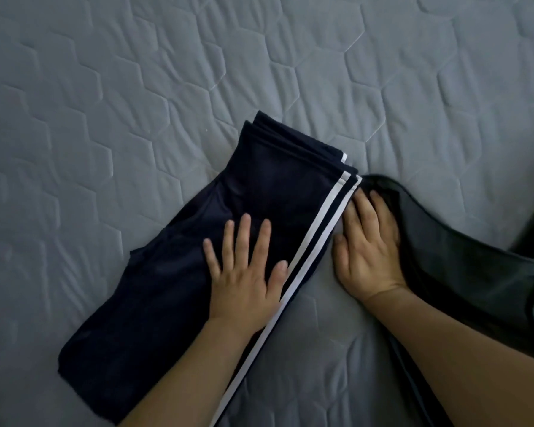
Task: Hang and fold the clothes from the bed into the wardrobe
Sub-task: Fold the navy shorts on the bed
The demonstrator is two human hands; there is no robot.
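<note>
Navy trousers (pixel 179 272) with 2 white stripes lie part-folded mid-bed (pixel 105 87). The left hand (pixel 244 272) presses flat on them, fingers spread; the right hand (pixel 367 245), fingers straight, rests just beside their striped edge, touching a dark garment (pixel 475 257). To fold well, smooth outward, align stripes, then fold evenly.

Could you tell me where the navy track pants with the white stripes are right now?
In the head view, the navy track pants lie folded on the grey quilted bed, left of centre, under the flat left hand.
</note>
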